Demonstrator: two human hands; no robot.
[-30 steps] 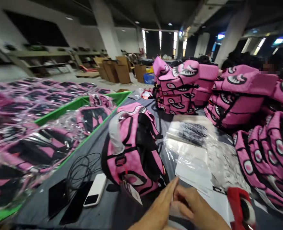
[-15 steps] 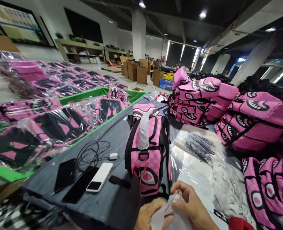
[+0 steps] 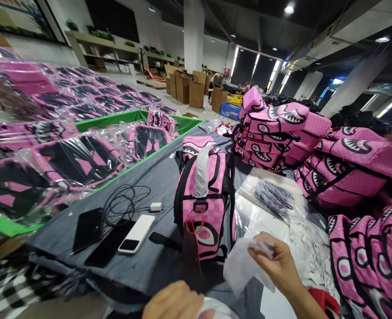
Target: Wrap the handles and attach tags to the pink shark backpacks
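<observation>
In the head view, the left hand (image 3: 177,301) sits at the bottom edge, cut off by the frame; its fingers curl over a white sheet (image 3: 215,308) of which only a sliver shows, and whether they pinch it or rest on it I cannot tell. The right hand (image 3: 277,261) reaches in from the lower right with the wrist bent, thumb and fingertips pinched on the top edge of a thin white plastic bag (image 3: 242,268), which hangs limp just above the grey surface (image 3: 156,177). The bag hides part of the surface behind it. Just beyond stands a pink backpack (image 3: 205,199), upright, with a red cord at its front. A red object (image 3: 324,299) by the right forearm is mostly hidden. To the near left lie a white phone (image 3: 136,234) and a coiled black cable (image 3: 124,206)
</observation>
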